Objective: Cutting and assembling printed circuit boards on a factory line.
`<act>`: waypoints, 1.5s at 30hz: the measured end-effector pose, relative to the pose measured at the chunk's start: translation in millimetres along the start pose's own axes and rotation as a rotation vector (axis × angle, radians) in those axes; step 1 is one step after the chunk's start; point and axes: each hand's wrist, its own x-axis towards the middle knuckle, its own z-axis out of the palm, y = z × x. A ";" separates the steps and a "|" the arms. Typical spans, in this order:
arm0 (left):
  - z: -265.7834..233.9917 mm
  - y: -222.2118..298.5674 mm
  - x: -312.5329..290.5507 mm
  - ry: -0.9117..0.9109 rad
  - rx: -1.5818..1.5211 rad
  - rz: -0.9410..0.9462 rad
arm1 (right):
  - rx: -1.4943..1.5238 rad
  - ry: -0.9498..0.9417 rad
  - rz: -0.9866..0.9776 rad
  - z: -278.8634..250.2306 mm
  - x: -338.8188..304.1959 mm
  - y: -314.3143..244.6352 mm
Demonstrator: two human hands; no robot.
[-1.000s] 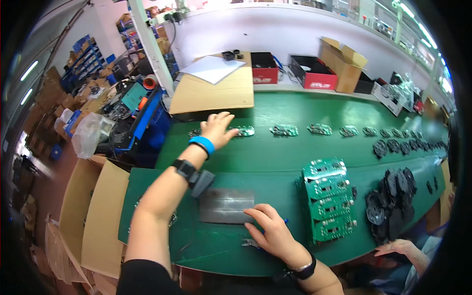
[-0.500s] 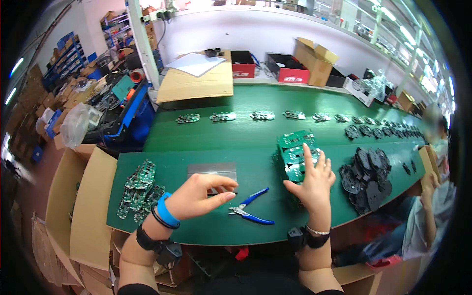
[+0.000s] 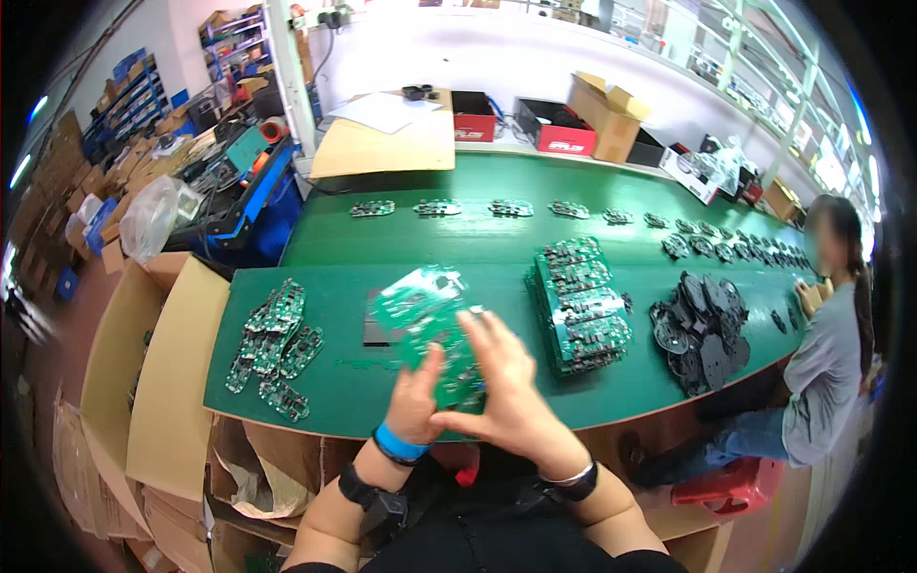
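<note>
A green circuit board panel (image 3: 430, 325), blurred by motion, is held tilted over the bench in front of me. My left hand (image 3: 416, 396) grips its near left edge, thumb up along the board. My right hand (image 3: 504, 382) closes on its right side, fingers lying along the edge. Right of the hands stands a stack of circuit board panels (image 3: 581, 306). To the left lies a loose pile of smaller circuit boards (image 3: 272, 339). A dark flat block (image 3: 375, 329) is partly covered by the held panel. No cutters are visible now.
A heap of black plastic parts (image 3: 702, 329) lies to the right. Single boards form a row (image 3: 511, 208) along the back of the green bench (image 3: 334, 401). An open cardboard box (image 3: 172, 392) stands at the left edge. A seated person (image 3: 826, 334) works at the far right.
My right hand has left the stack and moved left to the middle. Both hands now hold a panel. The blue-handled cutters no longer show. My view has shifted slightly.
</note>
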 end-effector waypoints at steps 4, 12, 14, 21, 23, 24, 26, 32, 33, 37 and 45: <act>-38.9 19.8 -18.3 0.061 -0.162 0.023 | 0.184 -0.040 -0.024 11.2 -2.6 33.8; -76.5 29.8 -59.2 0.116 -0.224 -0.095 | -0.251 -0.271 0.096 18.7 -27.1 74.9; -70.1 25.0 -60.4 -0.044 -0.281 -0.040 | -0.243 -0.162 -0.034 19.7 -30.2 76.7; -83.9 3.5 -68.5 -0.069 -0.429 -0.233 | 0.115 0.120 0.139 19.7 -41.6 70.9; -80.7 3.9 -68.0 -0.119 -0.355 -0.252 | 0.167 0.101 0.140 12.1 -38.8 58.8; -78.3 5.5 -69.4 -0.109 -0.350 -0.250 | 0.162 0.084 0.106 11.6 -35.0 51.7; -72.9 5.0 -70.4 -0.080 -0.176 -0.241 | -0.006 0.090 -0.054 11.4 -28.3 34.2; -60.1 5.2 -73.2 -0.054 -0.125 -0.173 | -0.193 0.109 -0.137 17.3 -18.7 19.9; -60.1 5.6 -73.8 -0.048 -0.087 -0.174 | -0.216 0.112 -0.149 17.2 -17.9 19.7; -52.3 8.0 -74.1 -0.030 -0.032 -0.168 | -0.268 0.107 -0.167 13.7 -17.2 19.7; -47.4 7.4 -74.9 -0.035 0.072 -0.170 | -0.293 0.073 -0.156 6.5 -20.7 18.1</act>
